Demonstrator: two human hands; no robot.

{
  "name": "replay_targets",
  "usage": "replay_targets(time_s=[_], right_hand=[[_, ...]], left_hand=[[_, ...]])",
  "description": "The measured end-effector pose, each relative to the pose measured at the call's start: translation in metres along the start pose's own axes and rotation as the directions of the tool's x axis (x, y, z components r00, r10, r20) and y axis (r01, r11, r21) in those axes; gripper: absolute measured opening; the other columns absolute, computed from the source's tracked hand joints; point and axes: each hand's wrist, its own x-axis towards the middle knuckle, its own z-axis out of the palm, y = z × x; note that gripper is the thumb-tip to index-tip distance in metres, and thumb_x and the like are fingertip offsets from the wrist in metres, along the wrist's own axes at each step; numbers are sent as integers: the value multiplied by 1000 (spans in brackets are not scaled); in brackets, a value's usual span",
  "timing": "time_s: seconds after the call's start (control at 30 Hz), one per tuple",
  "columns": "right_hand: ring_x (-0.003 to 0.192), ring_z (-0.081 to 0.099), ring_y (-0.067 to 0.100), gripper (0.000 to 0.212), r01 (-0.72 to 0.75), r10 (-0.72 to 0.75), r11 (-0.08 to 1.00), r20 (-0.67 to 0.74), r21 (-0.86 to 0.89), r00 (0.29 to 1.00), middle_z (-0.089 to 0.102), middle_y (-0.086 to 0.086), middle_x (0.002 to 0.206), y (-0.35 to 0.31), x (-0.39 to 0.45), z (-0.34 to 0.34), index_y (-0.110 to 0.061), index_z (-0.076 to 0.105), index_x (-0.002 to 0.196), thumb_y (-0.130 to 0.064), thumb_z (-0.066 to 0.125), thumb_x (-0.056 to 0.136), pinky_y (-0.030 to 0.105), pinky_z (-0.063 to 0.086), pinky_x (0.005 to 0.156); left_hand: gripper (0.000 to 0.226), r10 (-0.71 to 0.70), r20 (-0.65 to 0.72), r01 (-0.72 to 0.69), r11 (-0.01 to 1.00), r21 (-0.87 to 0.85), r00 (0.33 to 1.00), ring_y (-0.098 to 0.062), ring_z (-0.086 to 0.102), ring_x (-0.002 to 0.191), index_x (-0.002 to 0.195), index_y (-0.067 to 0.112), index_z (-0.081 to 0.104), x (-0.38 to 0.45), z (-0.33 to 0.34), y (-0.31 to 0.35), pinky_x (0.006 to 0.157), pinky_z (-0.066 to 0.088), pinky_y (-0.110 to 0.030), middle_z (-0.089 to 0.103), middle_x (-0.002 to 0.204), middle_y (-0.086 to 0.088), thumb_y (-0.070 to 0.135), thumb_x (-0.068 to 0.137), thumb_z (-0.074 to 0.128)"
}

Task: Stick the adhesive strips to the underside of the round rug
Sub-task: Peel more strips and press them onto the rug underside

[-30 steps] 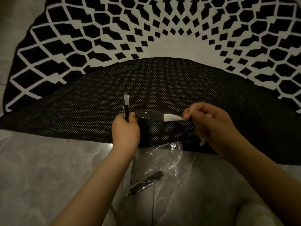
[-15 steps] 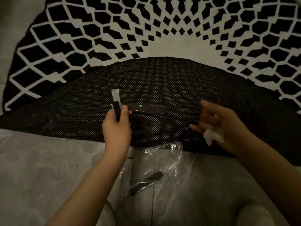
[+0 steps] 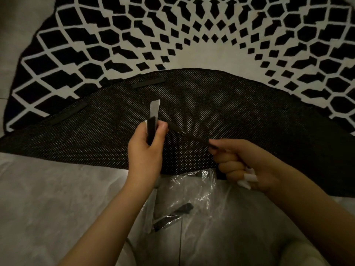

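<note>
A pale floor (image 3: 48,198) is lying under a round rug (image 3: 211,54) with a black-and-white diamond pattern, and the near part of the rug is folded back so that its dark dotted underside (image 3: 249,116) is facing up. At the left of that underside, a stuck strip (image 3: 68,113) is lying near the folded edge, and a second stuck strip (image 3: 148,82) is lying further right, close to the curved fold. Near the middle, the left hand (image 3: 146,150) is gripping a bundle of strips (image 3: 152,123) upright between thumb and curled fingers, a pale backing end sticking up above the black part. From just beside that thumb, a bared adhesive strip (image 3: 187,134) is stretching down and to the right above the underside; whether it is touching the rug cannot be told. Below, on the floor, a clear plastic bag (image 3: 192,192) is lying crumpled with dark strips (image 3: 172,216) showing inside. At the right, the right hand (image 3: 244,162) is pinching the far end of the bared strip with thumb and forefinger, while its other curled fingers are holding crumpled white backing paper (image 3: 247,178) against the palm.
</note>
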Motion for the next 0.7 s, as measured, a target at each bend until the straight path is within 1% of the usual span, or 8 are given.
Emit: replay_targets(time_s=[0.1, 0.17, 0.2, 0.33, 0.43, 0.5, 0.6, 0.7], right_hand=[[26, 20, 0, 20, 169, -161, 981, -88, 96, 983, 23, -10, 41, -5, -2, 1, -14, 42, 62, -21, 55, 76, 11, 12, 26], [28, 20, 0, 20, 269, -259, 962, -159, 43, 953, 25, -10, 41, -11, -5, -6, -15, 42, 62, -22, 55, 75, 11, 14, 26], [29, 20, 0, 21, 299, -296, 954, -191, -12, 936, 25, -10, 42, -14, -7, -11, -15, 42, 60, -23, 55, 75, 11, 15, 26], [34, 21, 4, 34, 323, -408, 898, -289, -299, 866, 28, -7, 46, -25, -14, -36, -18, 38, 60, -20, 53, 90, 14, 16, 30], [38, 24, 7, 30, 314, -473, 847, -337, -429, 814, 31, -5, 49, -40, -21, -55, -18, 44, 64, -22, 54, 91, 18, 19, 34], [39, 27, 9, 26, 300, -514, 811, -368, -503, 774, 35, -4, 48, -52, -24, -65, -17, 51, 66, -24, 56, 91, 18, 22, 35], [38, 29, 11, 28, 291, -588, 742, -378, -604, 715, 37, -3, 44, -73, -27, -83, -17, 53, 66, -30, 57, 91, 18, 25, 37], [41, 33, 15, 26, 255, -642, 676, -382, -692, 665, 41, 3, 51, -93, -22, -98, -18, 56, 69, -36, 60, 89, 21, 29, 42]], left_hand=[[17, -92, -27, 89, 991, -97, 995, -3, 41, 49, 80, 25, 58, -2, 3, 3, 51, 37, -20, 48, 51, 14, 23, 95, 52], [21, -226, -65, 203, 946, -251, 972, -2, 34, 41, 82, 18, 58, 1, 1, 5, 41, 32, -16, 42, 45, 13, 24, 98, 45], [21, -247, -69, 221, 940, -261, 967, -2, 34, 40, 83, 17, 57, 2, -1, 6, 40, 32, -16, 40, 44, 12, 24, 98, 45], [10, -175, 9, 175, 979, -103, 984, -8, 46, 58, 79, 26, 60, 3, 1, 9, 58, 45, -26, 48, 58, 13, 25, 89, 60], [9, -185, 107, 192, 979, -63, 977, -5, 50, 64, 79, 27, 64, 4, 22, 14, 70, 45, -30, 55, 59, 18, 25, 87, 63], [6, -208, 166, 216, 976, -34, 964, 1, 50, 61, 80, 26, 66, 6, 36, 19, 67, 44, -24, 56, 58, 18, 23, 85, 66], [3, -246, 254, 246, 969, 34, 935, -5, 44, 57, 86, 23, 69, 16, 63, 29, 58, 40, -19, 45, 57, 10, 21, 84, 68], [22, -248, 341, 189, 962, 198, 907, -7, 44, 55, 98, 13, 68, 30, 86, 36, 55, 37, -22, 47, 60, 8, 29, 93, 55]])
